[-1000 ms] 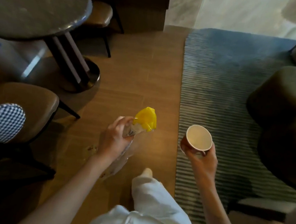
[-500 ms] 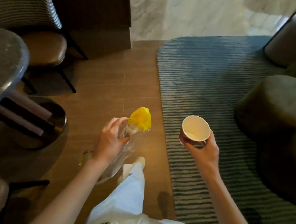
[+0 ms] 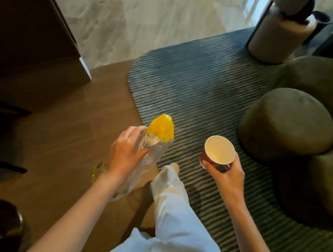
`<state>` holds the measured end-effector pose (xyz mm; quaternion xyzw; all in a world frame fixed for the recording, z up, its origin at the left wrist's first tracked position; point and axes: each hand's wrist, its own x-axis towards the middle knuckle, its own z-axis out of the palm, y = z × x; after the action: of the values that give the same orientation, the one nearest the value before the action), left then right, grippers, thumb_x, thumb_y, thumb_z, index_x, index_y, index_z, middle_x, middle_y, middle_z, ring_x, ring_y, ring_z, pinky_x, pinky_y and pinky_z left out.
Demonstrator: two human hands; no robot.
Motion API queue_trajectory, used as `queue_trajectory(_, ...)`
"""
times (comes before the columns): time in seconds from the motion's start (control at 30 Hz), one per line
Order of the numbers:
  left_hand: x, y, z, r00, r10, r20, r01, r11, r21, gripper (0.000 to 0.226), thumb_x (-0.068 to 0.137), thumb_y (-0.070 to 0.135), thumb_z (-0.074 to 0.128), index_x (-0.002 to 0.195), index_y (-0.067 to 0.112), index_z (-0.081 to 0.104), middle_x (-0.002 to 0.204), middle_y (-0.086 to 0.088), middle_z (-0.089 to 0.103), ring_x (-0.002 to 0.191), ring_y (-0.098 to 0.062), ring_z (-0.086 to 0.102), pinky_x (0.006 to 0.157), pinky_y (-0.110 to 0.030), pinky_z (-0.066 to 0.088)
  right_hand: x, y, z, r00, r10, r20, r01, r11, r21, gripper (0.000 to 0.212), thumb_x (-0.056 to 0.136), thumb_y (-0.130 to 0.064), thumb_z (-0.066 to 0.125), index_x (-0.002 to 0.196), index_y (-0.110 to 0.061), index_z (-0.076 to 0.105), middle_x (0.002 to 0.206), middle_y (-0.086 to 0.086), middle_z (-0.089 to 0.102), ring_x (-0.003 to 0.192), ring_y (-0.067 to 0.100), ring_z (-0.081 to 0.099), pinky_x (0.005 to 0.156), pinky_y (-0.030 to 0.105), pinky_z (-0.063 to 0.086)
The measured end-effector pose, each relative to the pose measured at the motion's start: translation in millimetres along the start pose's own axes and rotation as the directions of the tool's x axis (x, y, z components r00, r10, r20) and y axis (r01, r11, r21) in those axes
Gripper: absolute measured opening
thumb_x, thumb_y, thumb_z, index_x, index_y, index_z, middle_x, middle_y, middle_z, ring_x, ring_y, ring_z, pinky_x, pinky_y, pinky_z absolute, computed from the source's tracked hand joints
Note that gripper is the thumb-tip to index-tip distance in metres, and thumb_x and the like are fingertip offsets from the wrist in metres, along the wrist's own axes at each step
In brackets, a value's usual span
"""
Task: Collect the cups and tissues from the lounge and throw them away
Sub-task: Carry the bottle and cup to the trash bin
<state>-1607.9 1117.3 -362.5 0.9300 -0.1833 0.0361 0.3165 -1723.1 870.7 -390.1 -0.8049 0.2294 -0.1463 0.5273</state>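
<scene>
While we walk on past the table, now out of view, our left hand (image 3: 126, 154) still grips the bag (image 3: 155, 141) and our right hand (image 3: 225, 173) the cup (image 3: 218, 151).

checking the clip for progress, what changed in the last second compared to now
The person walked forward: the round table and chairs on the left dropped out of view, and the marble floor and rug edge came nearer. Nothing was picked up or let go. The left hand still grips the clear bag, the right hand still holds the paper cup.
</scene>
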Motion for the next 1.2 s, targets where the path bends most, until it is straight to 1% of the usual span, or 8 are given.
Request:
queue_trajectory(0.17,155.2,-6.6,14.2,0.998,-0.037,-0.044,0.036,0.999,-0.020,0.043,0.074,0.019,0.078,0.113,0.016,0.061,0.105,0.000,0.063,0.094,-0.022,0.061,0.069,-0.027,0.040,167.6,-17.8,19.3,1.000,0.027,0.009,-0.028,0.998,0.055,0.065,0.069,-0.025,0.082,0.121,-0.037,0.046,0.109,-0.027,0.054,0.096,-0.018,0.053,0.074,0.008,0.043)
queue_trajectory(0.4,338.0,-22.3,23.9,0.994,-0.061,-0.092,0.064,0.997,0.033,0.043,0.073,0.017,0.078,0.112,0.019,0.059,0.104,-0.001,0.063,0.091,-0.024,0.061,0.067,-0.026,0.039,372.4,-69.6,43.1,0.993,-0.115,0.012,0.114,0.992,0.055,0.064,0.069,-0.016,0.084,0.113,-0.044,0.048,0.110,-0.021,0.056,0.098,-0.013,0.055,0.077,0.003,0.043)
queue_trajectory(0.53,443.5,-45.5,45.9,0.995,-0.051,-0.086,0.052,0.999,0.003,0.041,0.075,0.021,0.078,0.112,0.018,0.059,0.105,0.000,0.063,0.091,-0.022,0.061,0.068,-0.025,0.039,475.2,-77.4,75.1,0.976,-0.212,0.037,0.212,0.977,0.008,0.069,0.068,-0.016,0.082,0.127,-0.006,0.049,0.120,0.009,0.058,0.109,0.015,0.058,0.093,0.027,0.049)
queue_trajectory(0.63,535.3,-64.0,60.0,0.996,-0.025,-0.081,0.024,1.000,-0.017,0.040,0.076,0.022,0.078,0.111,0.016,0.060,0.102,-0.001,0.064,0.090,-0.022,0.061,0.068,-0.025,0.038,561.5,-84.5,99.0,0.975,-0.221,-0.007,0.221,0.975,0.015,0.068,0.068,-0.014,0.082,0.127,0.000,0.049,0.119,0.012,0.058,0.109,0.023,0.059,0.093,0.041,0.051)
queue_trajectory(0.77,668.5,-77.5,75.0,1.000,-0.006,-0.020,0.004,0.997,-0.082,0.040,0.076,0.020,0.078,0.111,0.010,0.062,0.103,-0.007,0.065,0.092,-0.027,0.062,0.072,-0.029,0.040,672.4,-105.8,123.6,0.983,-0.167,-0.080,0.171,0.984,0.043,0.067,0.067,-0.011,0.083,0.125,-0.012,0.051,0.116,0.006,0.060,0.103,0.009,0.060,0.090,0.028,0.051)
queue_trajectory(0.93,816.3,-65.8,94.5,0.991,0.133,0.027,-0.130,0.988,-0.084,0.049,0.080,0.047,0.063,0.110,0.009,0.063,0.101,-0.009,0.066,0.089,-0.025,0.063,0.067,-0.018,0.031,782.3,-119.2,134.1,0.978,-0.133,-0.161,0.134,0.991,-0.003,0.066,0.068,-0.018,0.084,0.124,-0.020,0.048,0.108,-0.013,0.060,0.093,-0.005,0.061,0.085,0.018,0.052)
queue_trajectory(1.07,917.7,-54.0,131.6,0.987,0.145,0.065,-0.141,0.988,-0.059,0.044,0.078,0.038,0.070,0.111,0.008,0.064,0.104,-0.010,0.068,0.087,-0.030,0.066,0.067,-0.026,0.041,862.5,-101.4,131.5,0.980,-0.068,-0.186,0.058,0.997,-0.057,0.071,0.068,-0.019,0.084,0.129,-0.012,0.049,0.107,-0.013,0.058,0.098,-0.009,0.057,0.086,0.014,0.049)
queue_trajectory(1.2,1021.1,-39.7,175.4,0.989,0.128,0.074,-0.127,0.992,-0.014,0.040,0.078,0.027,0.076,0.113,0.013,0.062,0.105,-0.007,0.068,0.082,-0.033,0.066,0.062,-0.037,0.048,965.6,-80.8,116.9,0.973,-0.007,-0.229,-0.005,0.999,-0.049,0.071,0.066,-0.024,0.085,0.126,-0.024,0.048,0.101,-0.028,0.052,0.096,-0.019,0.053,0.078,0.004,0.045)
